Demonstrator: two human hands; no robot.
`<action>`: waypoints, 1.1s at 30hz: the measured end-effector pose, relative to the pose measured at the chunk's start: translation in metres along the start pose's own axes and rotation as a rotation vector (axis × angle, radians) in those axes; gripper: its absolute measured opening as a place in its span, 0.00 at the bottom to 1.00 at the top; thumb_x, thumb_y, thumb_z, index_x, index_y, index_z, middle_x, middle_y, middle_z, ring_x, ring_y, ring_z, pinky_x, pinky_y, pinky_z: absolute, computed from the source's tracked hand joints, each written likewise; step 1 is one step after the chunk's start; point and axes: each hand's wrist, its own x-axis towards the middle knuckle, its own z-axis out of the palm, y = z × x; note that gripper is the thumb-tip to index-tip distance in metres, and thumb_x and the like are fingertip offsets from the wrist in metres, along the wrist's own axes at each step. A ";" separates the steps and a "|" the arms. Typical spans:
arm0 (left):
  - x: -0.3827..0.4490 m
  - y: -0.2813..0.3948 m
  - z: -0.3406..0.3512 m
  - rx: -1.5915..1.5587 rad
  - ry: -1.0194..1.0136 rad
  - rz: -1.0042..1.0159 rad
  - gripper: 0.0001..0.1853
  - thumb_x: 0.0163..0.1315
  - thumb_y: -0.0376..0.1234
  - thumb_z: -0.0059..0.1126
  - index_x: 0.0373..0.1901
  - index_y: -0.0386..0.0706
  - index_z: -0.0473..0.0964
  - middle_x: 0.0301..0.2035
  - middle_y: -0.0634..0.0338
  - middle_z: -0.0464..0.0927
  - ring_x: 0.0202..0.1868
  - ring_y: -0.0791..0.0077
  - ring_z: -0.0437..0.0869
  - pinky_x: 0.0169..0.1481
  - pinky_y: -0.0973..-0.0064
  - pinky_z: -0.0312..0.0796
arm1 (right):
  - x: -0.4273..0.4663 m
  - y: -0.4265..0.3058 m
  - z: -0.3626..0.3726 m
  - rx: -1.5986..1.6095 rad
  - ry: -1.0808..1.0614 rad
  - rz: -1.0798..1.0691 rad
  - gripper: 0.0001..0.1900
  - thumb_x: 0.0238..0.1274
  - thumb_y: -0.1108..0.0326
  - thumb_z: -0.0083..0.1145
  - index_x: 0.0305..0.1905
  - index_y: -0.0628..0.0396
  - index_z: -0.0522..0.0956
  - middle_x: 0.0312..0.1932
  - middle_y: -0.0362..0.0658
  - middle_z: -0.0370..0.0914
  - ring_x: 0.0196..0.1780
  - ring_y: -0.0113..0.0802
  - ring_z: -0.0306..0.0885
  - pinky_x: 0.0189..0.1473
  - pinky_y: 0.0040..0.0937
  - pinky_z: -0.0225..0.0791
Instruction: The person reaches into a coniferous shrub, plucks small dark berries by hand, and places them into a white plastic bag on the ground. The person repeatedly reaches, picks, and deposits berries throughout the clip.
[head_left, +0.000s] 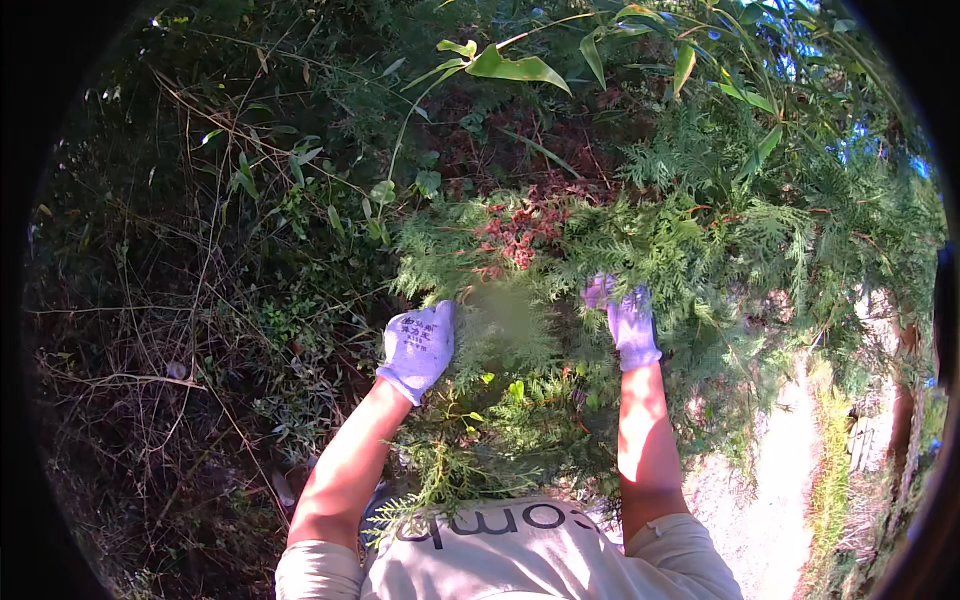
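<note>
My left hand (417, 350), in a light purple work glove that bears writing, is at the left edge of the green conifer foliage (495, 330). Its fingers are curled at the leaves; what lies inside them is hidden. To the right, my right hand (628, 322) wears a matching glove and reaches into the sprays, which partly cover its fingers. Whether it grips a twig cannot be seen. Between and above both hands sits a clump of dry reddish-brown foliage (525, 229). More green sprays (442, 472) touch the front of my light shirt.
Dry, tangled stems and vines (187, 382) fill the left side. A stalk with long green leaves (517, 67) arches across the top. Dense conifer branches (780, 217) spread at the right, above bright sunlit ground (772, 480). A brown trunk (902, 405) stands near the right rim.
</note>
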 end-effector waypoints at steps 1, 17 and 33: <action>-0.002 0.002 0.002 -0.027 -0.016 -0.020 0.04 0.51 0.30 0.48 0.30 0.42 0.69 0.19 0.54 0.74 0.24 0.58 0.78 0.28 0.63 0.69 | -0.002 -0.012 0.010 -0.183 -0.187 0.206 0.14 0.61 0.69 0.49 0.50 0.64 0.71 0.41 0.46 0.76 0.44 0.32 0.75 0.45 0.27 0.70; -0.031 0.024 0.019 -0.183 -0.106 -0.079 0.07 0.51 0.32 0.49 0.32 0.42 0.71 0.20 0.55 0.75 0.25 0.60 0.78 0.30 0.65 0.68 | 0.167 0.022 0.022 -1.708 -0.310 0.015 0.30 0.49 0.41 0.51 0.39 0.62 0.78 0.37 0.57 0.78 0.45 0.49 0.75 0.50 0.40 0.65; -0.011 0.014 -0.001 -0.169 -0.070 -0.080 0.06 0.51 0.31 0.50 0.32 0.42 0.70 0.21 0.54 0.75 0.27 0.58 0.78 0.32 0.63 0.70 | 0.128 0.035 0.033 -1.066 -0.201 0.321 0.34 0.57 0.39 0.42 0.58 0.58 0.67 0.60 0.49 0.64 0.64 0.40 0.60 0.65 0.37 0.49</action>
